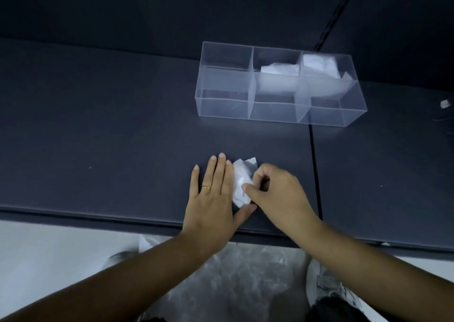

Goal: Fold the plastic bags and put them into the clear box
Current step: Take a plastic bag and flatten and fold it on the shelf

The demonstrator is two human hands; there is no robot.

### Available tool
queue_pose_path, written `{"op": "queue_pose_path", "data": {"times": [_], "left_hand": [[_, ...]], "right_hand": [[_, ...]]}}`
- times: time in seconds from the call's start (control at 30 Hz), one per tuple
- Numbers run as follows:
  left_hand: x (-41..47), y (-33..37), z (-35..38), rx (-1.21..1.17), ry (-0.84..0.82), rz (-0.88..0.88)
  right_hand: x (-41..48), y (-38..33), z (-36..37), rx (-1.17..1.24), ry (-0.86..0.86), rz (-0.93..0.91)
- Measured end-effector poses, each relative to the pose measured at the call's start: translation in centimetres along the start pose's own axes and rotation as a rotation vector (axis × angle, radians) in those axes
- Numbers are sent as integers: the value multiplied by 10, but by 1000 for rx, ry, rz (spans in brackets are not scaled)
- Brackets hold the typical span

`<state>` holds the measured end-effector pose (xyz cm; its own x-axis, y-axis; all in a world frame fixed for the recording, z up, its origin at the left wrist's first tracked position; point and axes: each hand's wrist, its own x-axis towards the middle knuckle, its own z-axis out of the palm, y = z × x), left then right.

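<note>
Folding of a plastic bag (239,181) on a dark table (98,125), near its front edge. The left hand (211,199), bearing a gold ring (206,187), lies flat with fingers (219,172) straight and close together, the index finger touching the bag's left edge and the thumb reaching to its near end. The right hand (277,191) has its fingers (259,174) curled, pinching the bag's right side against the thumb. The clear box (223,100) stands farther back, well apart from the hands; its middle compartment holds one folded bag (277,76) and its right compartment another folded bag (319,63).
</note>
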<state>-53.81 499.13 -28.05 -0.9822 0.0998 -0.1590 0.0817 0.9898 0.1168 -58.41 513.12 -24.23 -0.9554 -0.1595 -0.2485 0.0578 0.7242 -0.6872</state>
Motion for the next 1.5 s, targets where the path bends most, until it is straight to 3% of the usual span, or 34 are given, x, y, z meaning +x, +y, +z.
{"op": "queue_pose_path", "data": {"times": [0.07,0.17,0.27,0.37,0.5,0.6,0.73,0.9,1.03,1.17,1.33,1.43,1.5], "left_hand": [[0,1,-4,-97,24,-5],[10,-7,-21,-276,147,61],[42,-25,-39,-136,299,160],[79,-36,-57,17,284,182],[104,-40,-56,120,227,167],[105,-42,-49,152,269,183],[108,-44,-46,143,312,208],[108,-44,-45,157,291,199],[108,-44,-47,123,294,209],[99,-43,-51,20,292,220],[53,-51,-43,-72,196,191],[15,-60,-31,-105,118,146],[-8,-63,-22,-129,73,116]], "right_hand": [[5,-9,-4,223,-89,63],[27,-22,-34,374,-89,-34],[80,-37,-91,436,50,-136],[144,-49,-133,442,145,-127],[209,-42,-134,153,95,-56],[230,-31,-127,-179,66,-129],[239,-25,-123,-665,160,-251],[240,-27,-112,-769,418,-166],[242,-28,-113,-829,391,-29],[225,-37,-122,-653,390,-52],[144,-47,-119,-255,391,-287],[55,-44,-82,-145,198,-532],[-10,-32,-49,-88,-83,-660]]}}
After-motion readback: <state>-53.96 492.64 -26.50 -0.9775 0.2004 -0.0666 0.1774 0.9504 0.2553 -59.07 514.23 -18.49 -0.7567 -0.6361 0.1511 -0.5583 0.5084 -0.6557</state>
